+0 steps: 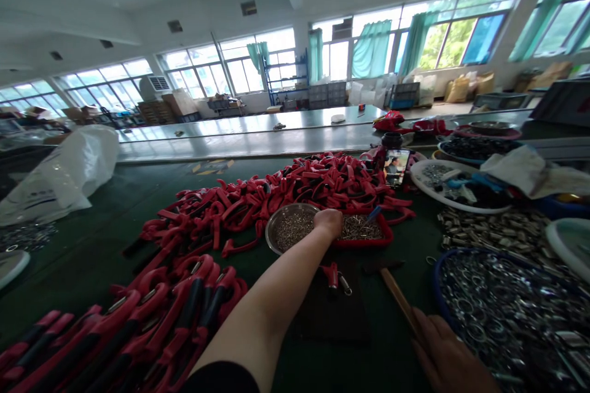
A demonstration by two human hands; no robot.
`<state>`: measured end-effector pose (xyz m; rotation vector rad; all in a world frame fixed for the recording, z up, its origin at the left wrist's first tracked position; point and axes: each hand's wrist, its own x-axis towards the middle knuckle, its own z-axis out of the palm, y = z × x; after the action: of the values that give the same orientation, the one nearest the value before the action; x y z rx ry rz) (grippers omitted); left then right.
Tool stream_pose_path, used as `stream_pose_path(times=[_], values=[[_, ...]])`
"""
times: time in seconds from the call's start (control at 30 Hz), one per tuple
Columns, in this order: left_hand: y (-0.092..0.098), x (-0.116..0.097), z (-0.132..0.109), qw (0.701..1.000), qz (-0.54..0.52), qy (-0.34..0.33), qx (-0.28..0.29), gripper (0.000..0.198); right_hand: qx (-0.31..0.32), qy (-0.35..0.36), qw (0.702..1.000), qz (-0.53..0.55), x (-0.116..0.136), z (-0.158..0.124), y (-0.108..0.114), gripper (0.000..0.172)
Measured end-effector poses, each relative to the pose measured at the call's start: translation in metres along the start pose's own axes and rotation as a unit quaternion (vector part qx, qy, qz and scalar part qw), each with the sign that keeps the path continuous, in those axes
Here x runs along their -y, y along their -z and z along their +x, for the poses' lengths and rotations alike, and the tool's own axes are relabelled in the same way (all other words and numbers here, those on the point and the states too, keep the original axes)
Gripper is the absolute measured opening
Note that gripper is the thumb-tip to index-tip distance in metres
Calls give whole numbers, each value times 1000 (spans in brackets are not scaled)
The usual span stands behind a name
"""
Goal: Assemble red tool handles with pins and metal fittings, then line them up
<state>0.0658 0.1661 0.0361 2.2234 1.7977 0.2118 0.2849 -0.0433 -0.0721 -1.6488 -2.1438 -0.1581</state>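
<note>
My left hand (pixel 328 223) is stretched forward over the left end of a red tray (pixel 389 237) of small metal pins (pixel 359 227). Its fingers look curled in, and whatever they hold is hidden. Just left of it stands a round metal bowl (pixel 276 244) of tiny metal parts (pixel 293 230). My right hand (pixel 445 350), at the lower right, is wrapped round the wooden handle of a hammer (pixel 396 288). Between the two hands, a red plastic part (pixel 330 276) and a metal spring with a ring end (pixel 344 284) lie by a dark block (pixel 332 319).
A big heap of red handles (pixel 318 181) covers the table behind, with black-gripped handles (pixel 170 301) at the left. To the right are a blue basin (pixel 437 285) of metal rings, loose metal cylinders (pixel 493 233) and a white tray (pixel 433 193). A phone (pixel 395 167) stands upright behind.
</note>
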Motion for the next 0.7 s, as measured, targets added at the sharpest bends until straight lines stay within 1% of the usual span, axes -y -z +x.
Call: stream_pose_path(times=[0.13, 0.23, 0.3, 0.4, 0.5, 0.6, 0.7], values=[[-1, 16, -4, 997, -53, 20, -55, 23, -30, 17, 999, -24, -1, -1, -4, 37], [-2, 25, -5, 992, -96, 29, -81, 22, -24, 10, 999, -25, 1, -1, -5, 37], [-5, 27, -4, 987, -128, 37, -86, 19, -14, -1, 1000, -20, 2, 0, -5, 37], [-8, 24, -2, 980, -185, 41, -67, 19, -10, -15, 1000, -23, 3, -1, -6, 37], [-7, 20, -5, 972, -230, 31, -41, 25, -21, -9, 999, -29, 3, -1, -5, 37], [-3, 21, -21, 969, -246, 7, -15, 26, -15, -5, 1000, -24, 4, -1, -3, 37], [1, 28, -46, 970, -238, -26, 40, 22, -6, -5, 1000, -15, 5, 1, 0, 36]])
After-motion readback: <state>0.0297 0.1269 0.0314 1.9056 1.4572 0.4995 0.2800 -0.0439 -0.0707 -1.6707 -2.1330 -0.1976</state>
